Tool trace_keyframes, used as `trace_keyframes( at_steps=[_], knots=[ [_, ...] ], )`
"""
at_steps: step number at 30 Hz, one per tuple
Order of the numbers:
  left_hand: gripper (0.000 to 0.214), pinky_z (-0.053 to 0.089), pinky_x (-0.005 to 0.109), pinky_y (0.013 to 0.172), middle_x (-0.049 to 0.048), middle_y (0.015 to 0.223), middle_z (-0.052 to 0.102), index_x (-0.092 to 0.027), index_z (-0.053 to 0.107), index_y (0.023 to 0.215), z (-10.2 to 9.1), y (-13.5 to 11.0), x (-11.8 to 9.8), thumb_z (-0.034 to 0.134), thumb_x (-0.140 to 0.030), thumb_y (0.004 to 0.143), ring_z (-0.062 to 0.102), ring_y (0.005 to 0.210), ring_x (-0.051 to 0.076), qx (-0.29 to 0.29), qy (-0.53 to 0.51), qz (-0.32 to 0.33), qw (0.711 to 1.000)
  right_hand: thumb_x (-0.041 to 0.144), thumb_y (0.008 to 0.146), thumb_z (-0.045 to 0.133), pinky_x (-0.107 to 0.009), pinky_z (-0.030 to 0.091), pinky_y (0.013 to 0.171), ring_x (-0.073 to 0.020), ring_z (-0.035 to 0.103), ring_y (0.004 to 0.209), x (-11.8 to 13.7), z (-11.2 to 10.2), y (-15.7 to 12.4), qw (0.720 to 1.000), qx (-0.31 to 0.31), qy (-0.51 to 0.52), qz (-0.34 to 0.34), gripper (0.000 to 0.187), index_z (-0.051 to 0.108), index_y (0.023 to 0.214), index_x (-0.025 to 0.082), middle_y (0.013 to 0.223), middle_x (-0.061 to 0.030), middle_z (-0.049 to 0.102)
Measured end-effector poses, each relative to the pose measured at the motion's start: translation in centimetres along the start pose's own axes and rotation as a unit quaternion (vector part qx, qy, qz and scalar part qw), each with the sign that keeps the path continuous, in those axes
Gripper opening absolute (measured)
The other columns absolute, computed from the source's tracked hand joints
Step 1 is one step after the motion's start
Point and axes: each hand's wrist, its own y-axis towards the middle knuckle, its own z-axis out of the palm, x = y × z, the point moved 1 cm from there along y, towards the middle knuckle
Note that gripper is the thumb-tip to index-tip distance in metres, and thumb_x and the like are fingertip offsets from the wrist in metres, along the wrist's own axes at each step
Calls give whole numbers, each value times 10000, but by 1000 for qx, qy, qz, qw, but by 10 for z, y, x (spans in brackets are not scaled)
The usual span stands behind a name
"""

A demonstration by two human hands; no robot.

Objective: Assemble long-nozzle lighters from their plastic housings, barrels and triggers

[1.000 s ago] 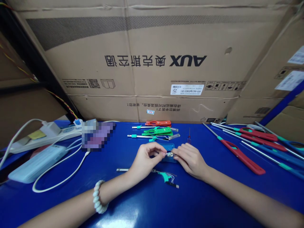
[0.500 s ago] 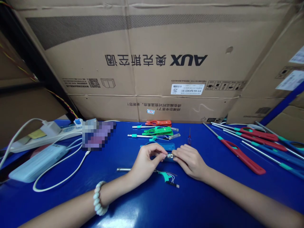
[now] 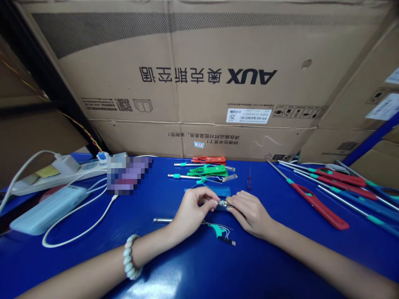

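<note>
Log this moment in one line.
left hand: pinching small clear part | right hand: gripping same part | nearby: blue casing, metal tube

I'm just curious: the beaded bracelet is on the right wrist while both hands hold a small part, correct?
No: the head view shows the beaded bracelet on the left wrist. The left hand and right hand do hold a small part.

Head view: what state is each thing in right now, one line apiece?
Left hand, pinching one end of the small clear part
Right hand, gripping that part's other end
Metal tube, lying, partly hidden by the left hand
Blue casing, lying, partly behind the hands
Green casing, lying unheld
Red-handled screwdriver, lying unheld
Leftmost red wand, lying, tube fitted
Power strip, white charger plugged in
Cardboard panel, upright, print upside down
</note>
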Motion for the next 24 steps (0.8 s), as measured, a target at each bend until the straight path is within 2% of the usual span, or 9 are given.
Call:
trace_keyframes(
  at_steps=[9,15,20,24],
  knots=[
    [131,437,227,589,20,724,615,-132,679,854,-4,4,-5,637,-238,791,533,604,113,48,44,25,998,188,957,432,-310,388,599,-183,534,629,-2,0,1,999,-28,-28,7,180,598,930,123,748,-88,668],
    [163,457,231,592,17,718,581,-138,636,759,-5,5,-3,654,-297,787,523,633,124,51,36,23,998,201,963,406,-316,423,635,-188,562,652,-1,-1,2,999,-35,-24,19,179,577,958,146,754,-78,663],
    [226,448,217,573,13,755,535,-147,586,763,-3,2,-5,605,-359,837,499,663,126,83,76,15,993,147,954,360,-306,468,660,-183,547,696,1,-5,4,995,-44,54,70,135,487,962,193,782,-53,592],
    [198,406,221,605,10,735,552,-145,585,739,1,-2,-7,592,-314,842,496,673,128,102,124,15,987,126,944,335,-287,464,619,-177,513,689,6,-7,6,990,-29,123,65,143,451,941,210,772,-38,543]
  ],
)
